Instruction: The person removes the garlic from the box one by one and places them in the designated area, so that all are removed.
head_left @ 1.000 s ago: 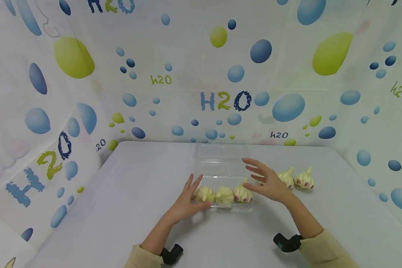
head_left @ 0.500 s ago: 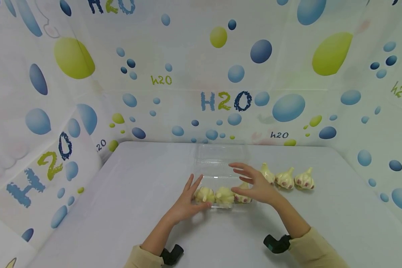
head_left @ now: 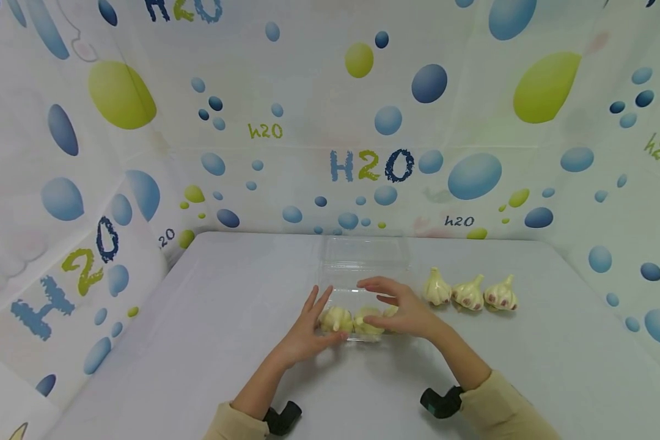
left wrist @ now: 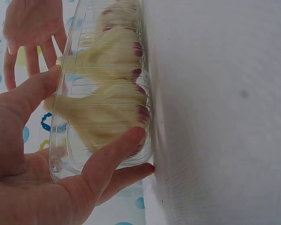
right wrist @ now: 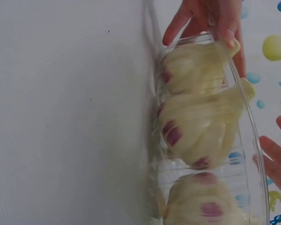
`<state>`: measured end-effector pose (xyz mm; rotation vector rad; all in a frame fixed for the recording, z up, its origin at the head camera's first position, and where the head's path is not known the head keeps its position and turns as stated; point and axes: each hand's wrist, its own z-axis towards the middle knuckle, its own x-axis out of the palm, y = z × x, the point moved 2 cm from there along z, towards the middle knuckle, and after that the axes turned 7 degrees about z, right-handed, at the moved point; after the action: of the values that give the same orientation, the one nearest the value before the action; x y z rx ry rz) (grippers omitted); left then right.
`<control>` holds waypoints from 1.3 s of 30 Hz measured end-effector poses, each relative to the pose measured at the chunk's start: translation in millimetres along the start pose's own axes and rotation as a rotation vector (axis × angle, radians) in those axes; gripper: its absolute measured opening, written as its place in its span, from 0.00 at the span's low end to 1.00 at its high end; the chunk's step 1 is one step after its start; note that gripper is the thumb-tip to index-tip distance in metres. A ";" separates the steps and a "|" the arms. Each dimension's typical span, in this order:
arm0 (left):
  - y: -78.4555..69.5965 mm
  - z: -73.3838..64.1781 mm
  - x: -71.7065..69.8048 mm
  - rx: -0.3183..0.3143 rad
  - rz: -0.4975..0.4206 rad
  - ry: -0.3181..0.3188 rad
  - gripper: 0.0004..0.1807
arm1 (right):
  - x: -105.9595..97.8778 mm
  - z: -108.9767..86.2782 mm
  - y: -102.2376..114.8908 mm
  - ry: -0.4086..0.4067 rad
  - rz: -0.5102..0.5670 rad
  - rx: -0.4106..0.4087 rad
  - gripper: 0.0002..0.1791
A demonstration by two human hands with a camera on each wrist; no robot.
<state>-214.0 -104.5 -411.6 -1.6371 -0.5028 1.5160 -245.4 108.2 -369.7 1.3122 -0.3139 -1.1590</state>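
Observation:
A clear plastic clamshell container [head_left: 363, 340] lies on the table with three pale garlic bulbs in a row in its base: a left bulb [head_left: 338, 319], a middle bulb [head_left: 370, 328] and a right bulb [head_left: 390, 311]. My left hand [head_left: 305, 335] holds the container's left end, its thumb [left wrist: 129, 140] against the front wall and its other fingers around the end. Over the middle and right bulbs is my right hand [head_left: 406, 310], fingers spread and bent a little, with nothing in it. It partly covers the right bulb in the head view. Purple-marked bulbs [right wrist: 203, 131] show through the wall in the right wrist view.
Three more garlic bulbs stand right of the container: a near-side bulb [head_left: 437, 289], a middle one [head_left: 468, 294] and an outer one [head_left: 500, 295]. The container's open lid [head_left: 365, 250] lies toward the back. A patterned curtain [head_left: 308, 153] hangs behind the white table [head_left: 242, 287].
My right hand has moved left, from beside the container's right end to over its bulbs, uncovering the loose bulbs at right. My left hand and the container have stayed put.

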 end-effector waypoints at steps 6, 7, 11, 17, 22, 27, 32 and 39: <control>-0.4 0.0 0.2 -0.005 -0.005 -0.002 0.49 | 8.5 4.6 -0.7 0.048 0.021 -0.025 0.30; -0.5 -0.1 0.1 -0.007 -0.006 -0.003 0.49 | 9.4 5.3 -0.7 0.054 0.014 -0.021 0.30; -0.6 -0.4 0.0 -0.012 -0.007 -0.002 0.49 | 12.7 8.3 -3.1 0.075 -0.026 -0.013 0.29; -0.6 -0.5 0.0 -0.002 -0.015 0.002 0.49 | 19.2 12.4 -7.5 0.108 -0.013 -0.017 0.28; -0.4 -0.7 0.1 0.010 -0.025 0.007 0.49 | 24.6 15.3 -8.4 0.121 -0.026 -0.004 0.27; -0.2 -0.6 -0.3 0.012 -0.025 0.004 0.49 | 29.8 19.3 -10.7 0.140 -0.052 0.011 0.25; 0.4 -0.5 -0.4 0.013 -0.023 0.003 0.48 | 33.1 22.8 -12.3 0.172 -0.054 0.015 0.25; 1.0 -0.5 -0.5 0.013 -0.019 0.002 0.49 | 34.6 29.4 -16.0 0.236 -0.103 -0.011 0.22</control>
<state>-213.9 -105.6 -412.2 -1.6200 -0.5048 1.5008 -259.6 66.2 -388.6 1.4526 -0.0677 -1.0761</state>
